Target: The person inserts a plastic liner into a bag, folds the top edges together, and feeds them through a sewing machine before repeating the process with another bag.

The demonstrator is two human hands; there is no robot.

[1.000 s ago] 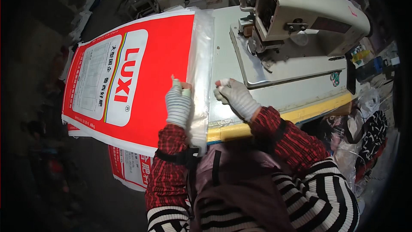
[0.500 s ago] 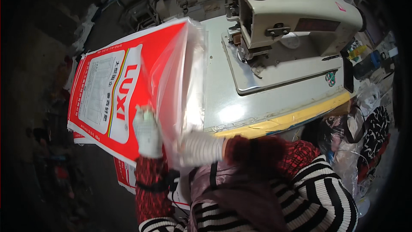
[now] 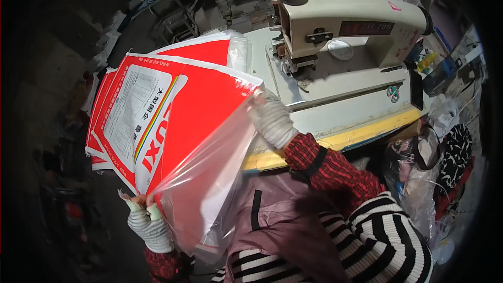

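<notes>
A red and white woven sack (image 3: 209, 97) with a clear plastic liner (image 3: 201, 196) slants across the left end of the machine table. My left hand (image 3: 151, 226), in a whitish knit glove with bare fingertips, pinches the sack's near edge at the lower left. At the opposite corner my right hand (image 3: 273, 121), gloved alike, is closed on the sack and its liner. The liner stretches taut between both hands and droops over my lap. Beneath lies a stack of similar sacks (image 3: 201, 50), mostly covered by the top one.
A cream sewing machine (image 3: 361, 15) stands on the pale table (image 3: 335, 118), right of the sacks. Small scissors (image 3: 393, 94) and a dark phone (image 3: 416, 90) lie near its right end. Yellow edging (image 3: 367, 131) runs along the table front. Bagged cloth (image 3: 419, 178) sits at the right.
The top sack has turned and shifted toward me, uncovering the stack behind. My left hand moved down and left to its edge; my right hand moved up and right to its corner.
</notes>
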